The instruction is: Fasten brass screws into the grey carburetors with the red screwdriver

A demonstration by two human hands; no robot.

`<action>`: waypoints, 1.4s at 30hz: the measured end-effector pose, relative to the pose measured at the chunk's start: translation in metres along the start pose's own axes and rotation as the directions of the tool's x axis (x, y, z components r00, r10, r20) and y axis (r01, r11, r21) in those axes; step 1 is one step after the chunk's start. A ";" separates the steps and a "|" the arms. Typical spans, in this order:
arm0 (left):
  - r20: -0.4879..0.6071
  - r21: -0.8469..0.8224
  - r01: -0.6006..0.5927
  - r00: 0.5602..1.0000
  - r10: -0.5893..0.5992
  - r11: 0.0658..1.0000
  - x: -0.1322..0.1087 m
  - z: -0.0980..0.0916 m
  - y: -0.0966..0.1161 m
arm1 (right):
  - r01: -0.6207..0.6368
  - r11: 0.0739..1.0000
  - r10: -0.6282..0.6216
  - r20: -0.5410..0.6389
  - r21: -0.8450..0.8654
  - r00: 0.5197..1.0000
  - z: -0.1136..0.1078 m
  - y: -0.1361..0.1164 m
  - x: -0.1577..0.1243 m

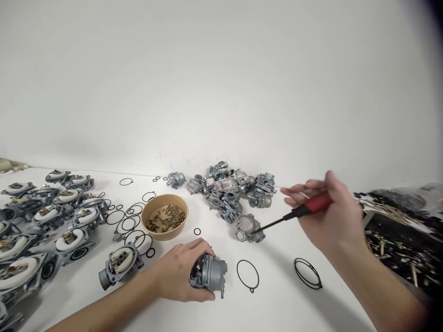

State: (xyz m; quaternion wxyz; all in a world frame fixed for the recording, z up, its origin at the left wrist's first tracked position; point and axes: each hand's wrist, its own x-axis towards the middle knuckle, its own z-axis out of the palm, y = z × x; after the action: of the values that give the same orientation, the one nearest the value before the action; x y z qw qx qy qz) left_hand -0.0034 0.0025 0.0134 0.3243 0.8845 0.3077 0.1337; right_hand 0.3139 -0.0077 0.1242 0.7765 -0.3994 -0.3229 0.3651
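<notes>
My left hand (183, 272) is wrapped round a grey metal carburetor (215, 275), holding it on its side low over the white table. In my right hand (335, 221) is a screwdriver (313, 205) with a red and black handle. Its dark shaft slants down to the left, and the tip appears in front of another carburetor (248, 227); whether it touches cannot be told. A black rubber gasket ring (248, 275) lies just right of the held carburetor. More black rings (307, 273) lie below my right hand.
A round cardboard bowl (164, 235) holds many small brass-coloured parts. Behind it is a pile of carburetors (224, 186). Rows of opened carburetors with white floats (71, 240) fill the left side, with loose O-rings (128, 224) beside them. A dark tray (372, 221) of small parts stands right.
</notes>
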 end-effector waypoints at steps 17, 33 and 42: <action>0.101 0.037 -0.043 0.994 0.039 0.998 -0.001 0.001 -0.002 | 0.015 0.940 0.039 0.152 -0.340 0.988 -0.056 0.069 -0.047; 0.130 0.157 0.014 0.991 -0.035 0.988 -0.001 -0.002 -0.003 | -0.011 0.821 0.259 0.356 -0.570 0.898 -0.047 0.069 -0.052; 0.152 0.213 -0.098 0.986 0.066 0.972 -0.003 -0.008 -0.008 | 0.246 0.801 0.150 0.580 -0.546 0.800 -0.047 0.069 -0.047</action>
State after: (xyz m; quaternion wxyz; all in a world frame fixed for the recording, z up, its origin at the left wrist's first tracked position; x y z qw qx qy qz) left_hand -0.0129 0.0095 0.0140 0.2403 0.9342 0.2593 0.0480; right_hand 0.3056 -0.0356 0.0328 0.4776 -0.4782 -0.6591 0.3299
